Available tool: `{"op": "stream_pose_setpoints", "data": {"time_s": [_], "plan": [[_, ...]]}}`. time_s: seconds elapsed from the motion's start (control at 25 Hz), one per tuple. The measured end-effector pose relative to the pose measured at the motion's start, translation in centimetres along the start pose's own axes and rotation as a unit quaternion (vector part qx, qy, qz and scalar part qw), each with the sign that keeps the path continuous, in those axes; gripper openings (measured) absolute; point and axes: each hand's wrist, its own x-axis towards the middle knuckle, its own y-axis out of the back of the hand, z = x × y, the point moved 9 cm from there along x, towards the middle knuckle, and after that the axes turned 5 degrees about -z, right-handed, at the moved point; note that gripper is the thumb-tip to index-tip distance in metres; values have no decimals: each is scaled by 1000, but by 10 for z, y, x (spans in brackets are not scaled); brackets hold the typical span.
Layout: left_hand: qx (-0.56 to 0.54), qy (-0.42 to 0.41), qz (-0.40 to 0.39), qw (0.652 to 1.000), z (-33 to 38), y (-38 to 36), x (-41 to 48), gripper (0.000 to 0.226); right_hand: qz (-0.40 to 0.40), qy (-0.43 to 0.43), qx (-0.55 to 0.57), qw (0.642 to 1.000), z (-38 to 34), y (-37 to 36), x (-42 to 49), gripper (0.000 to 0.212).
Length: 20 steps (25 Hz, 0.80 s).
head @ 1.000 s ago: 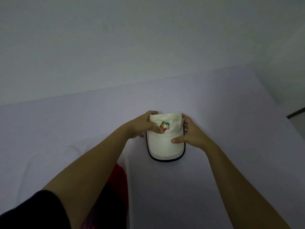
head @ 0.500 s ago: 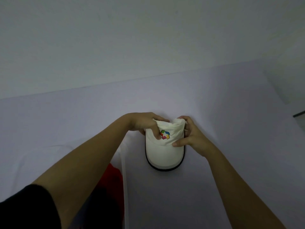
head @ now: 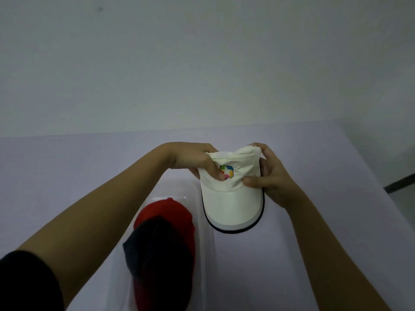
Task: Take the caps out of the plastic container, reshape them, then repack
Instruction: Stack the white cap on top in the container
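Observation:
A white cap [head: 232, 202] with a dark-edged brim and a coloured logo is held above the table, brim pointing toward me. My left hand [head: 193, 161] grips the crown's left side, thumb pressed beside the logo. My right hand [head: 270, 176] grips the crown's right side. The crown is folded and squeezed between both hands. Below and left lies the clear plastic container [head: 203, 232], holding a red cap [head: 167, 214] and a dark navy cap [head: 161, 254] stacked on it.
The white table [head: 303, 254] runs back to a plain wall [head: 202, 63]. Its right edge slopes away at the far right, with a dark strip [head: 399, 184] beyond it. My left forearm crosses over the container's left part.
Both hands have lifted the white cap off the table and squeezed its crown together. The view tipped down, so the container with the red and navy caps shows more.

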Motion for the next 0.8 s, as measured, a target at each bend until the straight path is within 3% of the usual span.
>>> {"op": "stream_pose_setpoints", "data": {"time_s": [0.2,0.36,0.48,0.6,0.72,0.76,0.8], "plan": [[35,-1,86,996,-24,12,-84,30,29,5,-84,996,-18,-78,-2,79],[66,33,171,983,-60,38,-145,32,117,-69,-180,974,18,-111,-6,78],[86,58,216,971,-86,56,-180,23,36,-179,-227,957,65,-152,-6,78],[94,61,239,965,-99,67,-194,13,-75,-192,-332,920,91,-185,2,72],[84,48,273,957,-102,75,-196,12,-123,-245,-427,861,115,-184,11,139],[78,43,280,956,-104,77,-194,11,-139,-253,-423,859,120,-182,12,136],[77,40,283,955,-105,78,-190,12,-143,-240,-414,867,119,-181,15,114]]}}
